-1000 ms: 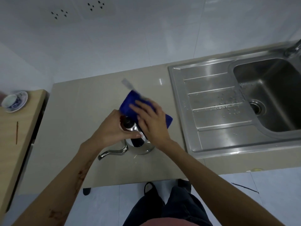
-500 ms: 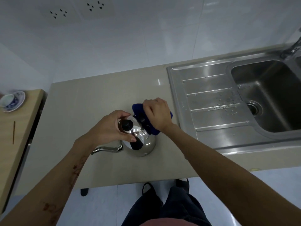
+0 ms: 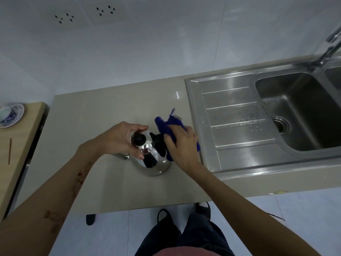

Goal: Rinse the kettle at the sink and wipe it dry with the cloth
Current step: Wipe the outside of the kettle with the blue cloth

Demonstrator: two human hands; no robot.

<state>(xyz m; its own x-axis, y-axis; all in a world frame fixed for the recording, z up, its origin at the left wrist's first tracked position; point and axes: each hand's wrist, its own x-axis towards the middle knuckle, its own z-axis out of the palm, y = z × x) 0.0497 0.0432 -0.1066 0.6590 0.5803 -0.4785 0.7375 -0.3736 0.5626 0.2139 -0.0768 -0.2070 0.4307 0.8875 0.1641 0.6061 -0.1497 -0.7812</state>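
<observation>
— Where's the kettle standing?

— The shiny round stainless-steel kettle [image 3: 151, 159] sits upright on the beige stone countertop [image 3: 88, 115], just left of the ribbed steel draining board [image 3: 238, 122] of the stainless-steel sink [image 3: 299, 108]. Its lid with the black knob [image 3: 139, 140] is on.

— And the hands?

— The left hand [image 3: 120, 139] is curled over the top from the left, its fingers cupping the lid's rim, the thumb lying along the near edge. The right hand [image 3: 181, 143] has its fingers bent and closed around a bunched dark-blue cloth [image 3: 169, 124], pressing it against the kettle's right side, by the black handle [image 3: 159, 143]. A tuft of the cloth sticks up behind the knuckles.

— Anything wet?

— Droplets on the draining board and along the basin's edge. The chrome tap [image 3: 328, 50] stands at the far right.

— What else is about?

— A blue-and-white cup on a saucer [image 3: 10, 114] at the far left, on a light wooden surface [image 3: 22, 141], well apart from the kettle.
</observation>
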